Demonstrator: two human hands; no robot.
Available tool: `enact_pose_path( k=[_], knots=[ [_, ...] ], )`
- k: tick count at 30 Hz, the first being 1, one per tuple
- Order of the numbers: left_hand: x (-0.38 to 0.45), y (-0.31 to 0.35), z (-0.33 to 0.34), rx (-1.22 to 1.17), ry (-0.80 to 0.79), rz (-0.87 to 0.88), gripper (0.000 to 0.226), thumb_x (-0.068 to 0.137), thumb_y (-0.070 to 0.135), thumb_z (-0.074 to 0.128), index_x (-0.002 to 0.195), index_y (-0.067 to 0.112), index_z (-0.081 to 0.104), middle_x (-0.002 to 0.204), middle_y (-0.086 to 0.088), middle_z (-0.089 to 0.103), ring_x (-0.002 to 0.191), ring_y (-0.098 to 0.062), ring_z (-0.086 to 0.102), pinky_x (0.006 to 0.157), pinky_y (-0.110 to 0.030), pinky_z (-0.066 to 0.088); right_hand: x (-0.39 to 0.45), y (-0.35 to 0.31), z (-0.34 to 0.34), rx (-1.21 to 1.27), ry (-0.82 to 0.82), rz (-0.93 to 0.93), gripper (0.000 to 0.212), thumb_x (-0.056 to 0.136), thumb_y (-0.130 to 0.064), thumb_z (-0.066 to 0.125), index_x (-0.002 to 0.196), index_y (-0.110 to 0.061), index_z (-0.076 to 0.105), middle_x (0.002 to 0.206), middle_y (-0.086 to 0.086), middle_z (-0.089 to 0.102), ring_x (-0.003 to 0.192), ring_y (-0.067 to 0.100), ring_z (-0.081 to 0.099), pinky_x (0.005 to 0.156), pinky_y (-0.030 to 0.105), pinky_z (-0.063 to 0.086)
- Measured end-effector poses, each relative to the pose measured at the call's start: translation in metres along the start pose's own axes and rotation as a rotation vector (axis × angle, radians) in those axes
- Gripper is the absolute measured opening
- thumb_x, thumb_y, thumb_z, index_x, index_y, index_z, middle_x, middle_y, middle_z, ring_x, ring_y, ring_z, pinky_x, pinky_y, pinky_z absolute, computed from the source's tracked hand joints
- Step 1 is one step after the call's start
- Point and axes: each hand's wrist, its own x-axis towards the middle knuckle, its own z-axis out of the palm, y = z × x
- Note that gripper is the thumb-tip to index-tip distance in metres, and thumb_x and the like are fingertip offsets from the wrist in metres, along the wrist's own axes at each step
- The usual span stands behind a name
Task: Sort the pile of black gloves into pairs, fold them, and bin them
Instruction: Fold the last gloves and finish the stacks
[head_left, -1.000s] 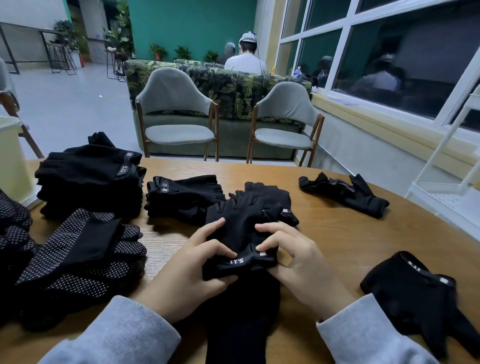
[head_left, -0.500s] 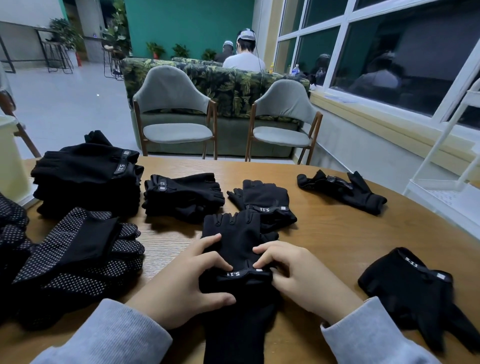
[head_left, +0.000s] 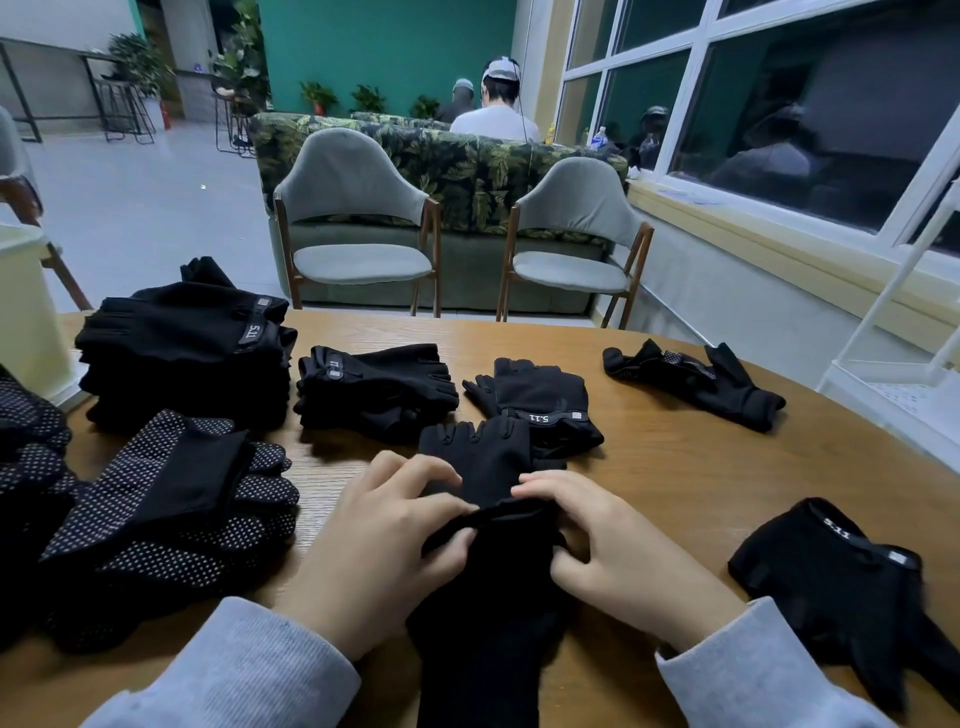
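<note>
On the round wooden table (head_left: 675, 483) a black fingerless glove pair (head_left: 480, 462) lies in front of me, fingers pointing away. My left hand (head_left: 384, 545) and my right hand (head_left: 608, 545) both pinch its cuff edge from either side, fingers curled into the fabric. Behind it lies a folded pair with a 5.11 label (head_left: 540, 400). Another folded pair (head_left: 374, 384) sits left of that. A tall stack of folded gloves (head_left: 187, 353) stands at far left. Dotted-palm gloves (head_left: 171, 509) lie near my left arm.
A loose glove (head_left: 696, 379) lies at far right, and another loose glove (head_left: 852, 587) sits near my right arm. A pale bin (head_left: 26, 322) stands at the left table edge. Two grey chairs (head_left: 358, 228) and a sofa stand beyond the table. A white rack (head_left: 898, 338) is at right.
Both hands pulled the glove pair toward me, away from the labelled pair behind it. The cuff with its label has turned under, out of sight.
</note>
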Motion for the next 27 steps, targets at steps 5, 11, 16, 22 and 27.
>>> enact_pose_path(
  k=[5, 11, 16, 22, 27],
  knots=[
    [-0.001, 0.002, -0.006, -0.120, 0.059, -0.067, 0.033, 0.084, 0.047, 0.045, 0.101, 0.031, 0.069, 0.096, 0.017, 0.053, 0.076, -0.001, 0.053, 0.066, -0.021, 0.041, 0.002, 0.004, 0.003, -0.015, 0.160, -0.013, 0.062, 0.082, -0.008, 0.063, 0.130, -0.041, 0.042, 0.129, -0.035, 0.035, 0.123, -0.016, 0.032, 0.098, 0.003, 0.027],
    [-0.001, -0.002, -0.004, -0.223, 0.059, -0.054, 0.033, 0.085, 0.049, 0.045, 0.110, 0.035, 0.062, 0.105, 0.020, 0.051, 0.086, 0.011, 0.050, 0.072, -0.007, 0.040, 0.011, 0.007, 0.011, -0.109, 0.424, -0.047, 0.036, 0.073, -0.015, 0.058, 0.107, -0.025, 0.068, 0.109, -0.023, 0.053, 0.102, -0.002, 0.045, 0.090, 0.003, 0.029],
    [-0.002, 0.000, -0.002, -0.263, -0.005, 0.016, 0.056, 0.072, 0.056, 0.057, 0.124, 0.039, 0.043, 0.116, 0.027, 0.043, 0.106, 0.015, 0.043, 0.090, 0.001, 0.028, 0.010, 0.005, 0.012, -0.018, 0.511, -0.032, 0.026, 0.079, -0.006, 0.064, 0.103, -0.017, 0.070, 0.095, -0.017, 0.046, 0.087, -0.008, 0.049, 0.074, 0.003, 0.037],
    [0.000, -0.005, 0.001, -0.268, 0.070, 0.024, 0.035, 0.076, 0.026, 0.056, 0.110, 0.034, 0.049, 0.113, 0.022, 0.050, 0.106, 0.001, 0.050, 0.091, -0.012, 0.038, 0.006, -0.001, 0.011, -0.015, 0.554, 0.004, 0.036, 0.086, -0.007, 0.063, 0.119, -0.020, 0.058, 0.097, -0.020, 0.044, 0.092, -0.008, 0.046, 0.079, 0.004, 0.036],
    [0.001, -0.003, 0.000, -0.187, 0.117, 0.003, 0.037, 0.075, 0.022, 0.046, 0.111, 0.032, 0.050, 0.116, 0.019, 0.050, 0.101, -0.001, 0.049, 0.091, -0.005, 0.031, 0.003, -0.014, 0.016, -0.122, 0.568, -0.114, 0.047, 0.077, -0.010, 0.045, 0.122, -0.021, 0.052, 0.117, -0.012, 0.046, 0.115, 0.004, 0.037, 0.102, 0.015, 0.028]
  ],
)
